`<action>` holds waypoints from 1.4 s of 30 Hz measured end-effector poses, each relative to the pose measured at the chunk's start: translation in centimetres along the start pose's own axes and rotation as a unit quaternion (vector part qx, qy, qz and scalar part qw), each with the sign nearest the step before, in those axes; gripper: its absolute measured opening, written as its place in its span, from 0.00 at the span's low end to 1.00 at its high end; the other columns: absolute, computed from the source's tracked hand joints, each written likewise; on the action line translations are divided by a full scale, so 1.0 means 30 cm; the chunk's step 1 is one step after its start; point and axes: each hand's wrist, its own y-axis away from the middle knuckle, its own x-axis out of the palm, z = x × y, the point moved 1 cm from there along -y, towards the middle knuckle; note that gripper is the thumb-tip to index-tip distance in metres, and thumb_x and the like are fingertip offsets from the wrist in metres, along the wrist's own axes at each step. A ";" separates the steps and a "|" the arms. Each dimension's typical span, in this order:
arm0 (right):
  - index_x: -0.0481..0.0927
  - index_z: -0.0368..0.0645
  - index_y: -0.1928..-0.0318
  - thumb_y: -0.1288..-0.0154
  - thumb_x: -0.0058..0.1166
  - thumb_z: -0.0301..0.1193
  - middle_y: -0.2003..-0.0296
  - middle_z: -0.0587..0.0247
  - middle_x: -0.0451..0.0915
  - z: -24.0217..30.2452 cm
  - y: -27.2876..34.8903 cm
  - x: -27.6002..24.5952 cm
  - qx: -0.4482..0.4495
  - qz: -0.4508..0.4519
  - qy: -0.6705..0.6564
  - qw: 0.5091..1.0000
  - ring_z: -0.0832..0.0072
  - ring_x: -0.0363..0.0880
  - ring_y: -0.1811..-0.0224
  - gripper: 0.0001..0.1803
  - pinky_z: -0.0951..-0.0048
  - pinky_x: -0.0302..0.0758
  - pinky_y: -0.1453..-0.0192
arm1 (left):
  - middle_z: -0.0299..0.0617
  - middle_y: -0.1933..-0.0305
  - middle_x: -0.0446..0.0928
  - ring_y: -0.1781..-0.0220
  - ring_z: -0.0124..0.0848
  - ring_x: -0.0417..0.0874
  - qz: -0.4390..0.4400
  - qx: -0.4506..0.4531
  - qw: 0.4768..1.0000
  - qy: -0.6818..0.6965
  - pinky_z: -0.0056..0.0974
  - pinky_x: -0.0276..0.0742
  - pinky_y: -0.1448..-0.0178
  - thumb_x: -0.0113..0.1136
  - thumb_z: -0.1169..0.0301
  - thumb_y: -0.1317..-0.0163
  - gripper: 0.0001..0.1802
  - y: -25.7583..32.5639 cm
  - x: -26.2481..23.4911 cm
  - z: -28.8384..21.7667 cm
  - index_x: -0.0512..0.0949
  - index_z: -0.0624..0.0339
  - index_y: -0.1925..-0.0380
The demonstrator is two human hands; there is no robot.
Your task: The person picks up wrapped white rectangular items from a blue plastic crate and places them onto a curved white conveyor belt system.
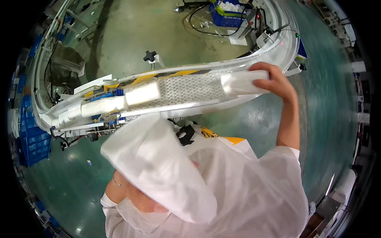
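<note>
Green, glossy factory floor beneath a curved white conveyor with a perforated belt, seen from above.

Right hand closed on one end of a soft white rectangular pack, thumb below and fingers over the top, pack lying flat on the belt at its right part. Left hand hidden behind a large white plastic bag bunched against the body; grip not determinable, only the forearm and a thin wrist band showing.

Risks, as judged: pack set down askew or half over the belt edge, then sliding off at the curve; bulging bag blocking the view of the near rail and brushing packs already laid; reach across the body loosening hold of the bag.

Packages and markings: one bright white pack on the belt to the left, well apart from the held one; further white packs in a row beyond it toward the left end. Yellow-and-black striped strip along the far rail. Yellow-and-black patch below the near rail. Blue crate with white contents at the top; blue crates stacked at the left. Black star knob behind the conveyor.
</note>
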 end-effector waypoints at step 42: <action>0.63 0.42 0.44 0.55 0.59 0.29 0.48 0.53 0.67 0.370 0.161 0.367 -0.432 0.188 -0.173 0.865 0.59 0.64 0.44 0.34 0.66 0.59 0.39 | 0.35 0.65 0.69 0.62 0.22 0.70 -0.212 0.199 0.930 -0.226 0.25 0.66 0.57 0.50 0.79 0.47 0.09 -0.051 0.008 -0.028 0.67 0.61 0.64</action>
